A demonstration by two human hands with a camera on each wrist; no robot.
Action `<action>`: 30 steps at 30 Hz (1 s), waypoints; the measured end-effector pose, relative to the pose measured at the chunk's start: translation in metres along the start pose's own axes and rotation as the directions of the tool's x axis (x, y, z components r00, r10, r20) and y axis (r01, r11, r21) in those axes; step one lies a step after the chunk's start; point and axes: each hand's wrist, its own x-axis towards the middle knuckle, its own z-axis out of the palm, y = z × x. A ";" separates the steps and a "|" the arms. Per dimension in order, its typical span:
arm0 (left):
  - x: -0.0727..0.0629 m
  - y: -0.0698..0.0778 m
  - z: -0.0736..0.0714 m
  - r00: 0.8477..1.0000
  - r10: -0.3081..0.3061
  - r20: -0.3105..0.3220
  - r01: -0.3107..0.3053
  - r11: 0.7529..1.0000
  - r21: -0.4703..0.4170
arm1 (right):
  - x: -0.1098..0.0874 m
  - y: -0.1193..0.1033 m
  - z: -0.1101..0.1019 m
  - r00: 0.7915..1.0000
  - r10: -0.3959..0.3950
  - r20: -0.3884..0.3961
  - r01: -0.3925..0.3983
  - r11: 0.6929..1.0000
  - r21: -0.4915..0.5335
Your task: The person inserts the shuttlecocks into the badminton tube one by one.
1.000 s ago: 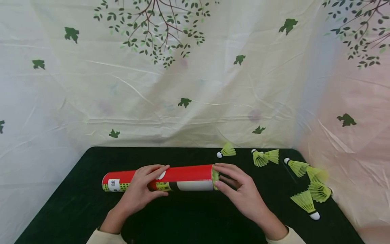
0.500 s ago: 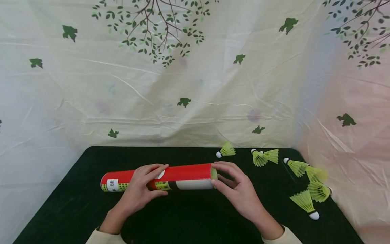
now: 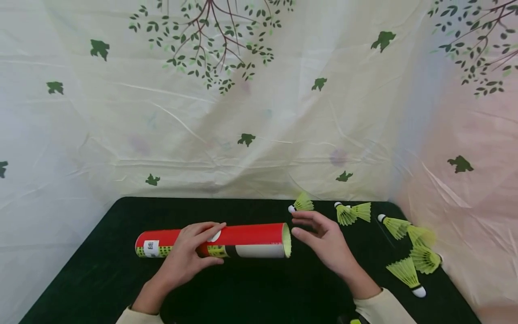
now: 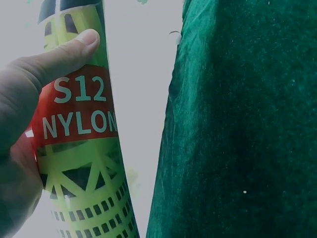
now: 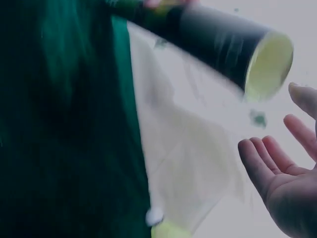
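Observation:
A red shuttlecock tube (image 3: 255,236), with white, black and yellow-green patches, lies sideways in the head view, its open end facing right. My left hand (image 3: 190,249) grips it around the middle, fingers over the top and thumb on the near side. In the left wrist view the thumb lies along the tube (image 4: 81,119) beside the print "S12 NYLON". Just right of the tube's mouth is my right hand (image 3: 325,238), fingers loosely bent and holding nothing. The right wrist view shows the pale inside of the mouth (image 5: 270,67) close to this hand (image 5: 292,193).
Yellow-green shuttlecocks with white heads lie along the dark green table's back and right: one (image 3: 303,202) behind my right hand, a pair (image 3: 345,214) farther right, several more (image 3: 425,258) near the right edge. A patterned cloth (image 3: 267,112) hangs behind the table (image 3: 101,270).
The shuttlecock skirt at the tube's mouth has gone inside, out of sight. My right hand has come off the rim and drawn slightly right. My left hand keeps its grip.

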 end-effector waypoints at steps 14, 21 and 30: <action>0.000 0.001 0.002 1.000 0.008 -0.002 -0.008 1.000 0.006 | 0.063 0.089 -0.044 0.959 0.222 -0.175 -0.266 0.918 -0.293; 0.000 0.002 0.004 1.000 0.000 0.001 0.000 1.000 -0.004 | 0.060 0.103 -0.041 0.957 0.234 -0.173 -0.276 0.919 -0.283; 0.001 0.002 0.003 1.000 0.001 0.001 -0.001 1.000 0.004 | 0.053 0.097 -0.033 0.965 0.188 -0.184 -0.234 0.934 -0.272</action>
